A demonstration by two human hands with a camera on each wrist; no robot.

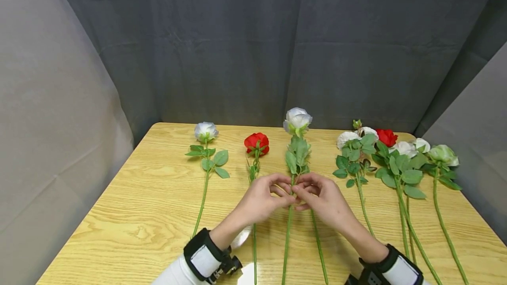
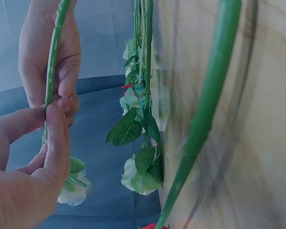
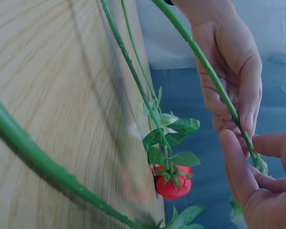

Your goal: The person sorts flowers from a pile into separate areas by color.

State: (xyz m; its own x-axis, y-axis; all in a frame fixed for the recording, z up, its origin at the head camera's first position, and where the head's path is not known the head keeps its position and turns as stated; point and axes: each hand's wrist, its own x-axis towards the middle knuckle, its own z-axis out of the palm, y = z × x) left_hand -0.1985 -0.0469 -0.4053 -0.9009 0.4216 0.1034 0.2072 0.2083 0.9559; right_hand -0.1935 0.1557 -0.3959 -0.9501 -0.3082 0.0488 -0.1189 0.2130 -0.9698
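Both hands hold a white rose upright in the picture, over the middle of the table, by its green stem just under the leaves. The left hand pinches the stem between thumb and fingertips. Close against it, the right hand has its thumb and fingers round the same stem, as the right wrist view shows at its fingertips. A second green stem lies beneath the right hand; its upper part is hidden. Left of the hands lies a red rose, its stem partly behind the left hand and forearm.
Another white rose lies farther left on the wooden table. At the right lie several white roses, a red rose and a pale green-white one, stems toward the person. A grey curtain hangs behind.
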